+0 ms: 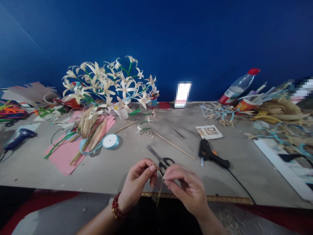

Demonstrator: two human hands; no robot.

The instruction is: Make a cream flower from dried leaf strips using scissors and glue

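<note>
Between the thumb and forefinger of my left hand (140, 176), above the table's front edge, is pinched a thin pale-green, straw-like strip (160, 189). It bends across to the fingertips of my right hand (187, 186), which are closed together on it, and its loose end hangs down. A red bead bracelet (116, 205) circles my left wrist. Black-handled scissors (156, 154) lie just beyond my fingers, their handles partly hidden by my right hand. Past them a thin wooden stick (174, 145) rests on the table.
Pale handmade flowers (107, 85) stand at the back left. Nearer are a blue ribbon roll (110, 141) and pink paper (64, 158) under dried husks (89, 125). A black glue gun (212, 155) lies right, its cord crossing the front edge. A bottle (238, 86) leans behind.
</note>
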